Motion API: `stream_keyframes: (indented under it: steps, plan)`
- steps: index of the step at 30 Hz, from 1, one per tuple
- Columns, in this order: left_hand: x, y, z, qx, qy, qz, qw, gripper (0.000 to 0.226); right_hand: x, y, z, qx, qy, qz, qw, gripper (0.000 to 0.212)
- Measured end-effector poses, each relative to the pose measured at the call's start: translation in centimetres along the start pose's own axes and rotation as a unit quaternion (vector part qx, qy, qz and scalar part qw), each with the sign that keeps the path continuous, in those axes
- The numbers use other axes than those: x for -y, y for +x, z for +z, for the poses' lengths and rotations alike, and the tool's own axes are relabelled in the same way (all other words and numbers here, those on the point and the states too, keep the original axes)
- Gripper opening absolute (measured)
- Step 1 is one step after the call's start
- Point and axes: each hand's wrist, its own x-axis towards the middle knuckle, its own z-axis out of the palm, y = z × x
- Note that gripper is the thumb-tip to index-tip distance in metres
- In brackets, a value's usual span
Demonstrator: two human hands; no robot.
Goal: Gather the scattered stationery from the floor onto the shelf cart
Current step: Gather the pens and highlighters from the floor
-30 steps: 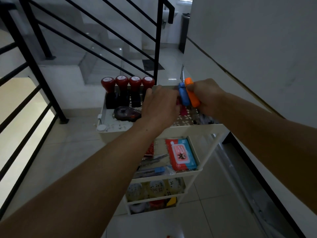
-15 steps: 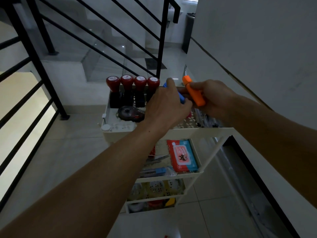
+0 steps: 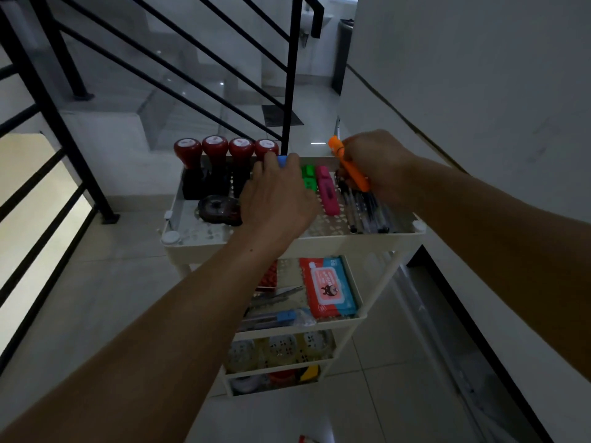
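Though writing stays unreadable, orange highlighter (image 3: 350, 165) in right hand (image 3: 372, 161).

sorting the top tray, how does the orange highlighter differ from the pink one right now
The orange highlighter is gripped in the right hand; the pink highlighter lies free on the top tray. The orange one is lifted, its cap end tilted up above the tray's far rim; the pink one lies flat beside the green highlighter. Colour differs. Both are chunky capped markers of similar shape.
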Motion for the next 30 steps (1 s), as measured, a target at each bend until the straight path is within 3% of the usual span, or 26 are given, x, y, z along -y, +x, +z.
stream_keyframes:
  steps: [4, 8, 10, 14, 17, 22, 27, 30]
  plan:
    - [-0.2, -0.2, 0.0, -0.002, -0.016, 0.023, 1.000, 0.037, -0.6, 0.5, 1.1, -0.011, -0.162, -0.046, 0.986, 0.028]
    - [-0.1, -0.3, -0.1, 0.006, -0.042, 0.011, 0.999, 0.037, -0.9, 1.4, 2.1, -0.065, -0.240, -0.065, 0.966, 0.022]
    - [-0.2, -0.4, 0.0, -0.010, -0.037, 0.010, 0.999, 0.033, -1.2, 1.8, 2.2, -0.078, -0.262, -0.073, 0.959, 0.031]
    - [0.0, -0.5, 0.2, -0.015, 0.006, 0.022, 1.000, 0.039, -2.2, 2.8, 2.1, -0.095, -0.261, -0.079, 0.957, 0.032]
    - [0.2, -0.5, 0.3, -0.002, 0.007, 0.018, 1.000, 0.044, -2.5, 3.1, 2.3, -0.103, -0.255, -0.094, 0.957, 0.046]
    - [0.2, -0.5, 0.3, 0.002, -0.091, 0.029, 0.995, 0.050, -2.6, 2.9, 2.2, -0.141, -0.239, -0.099, 0.956, 0.028]
    - [0.5, -0.4, 0.5, -0.025, -0.129, 0.039, 0.991, 0.048, -2.3, -0.2, 1.5, -0.127, -0.224, -0.144, 0.956, 0.025]
    - [0.2, -0.3, 0.3, -0.073, -0.146, 0.078, 0.983, 0.031, -2.8, -2.6, 0.7, -0.155, -0.190, -0.197, 0.949, 0.028]
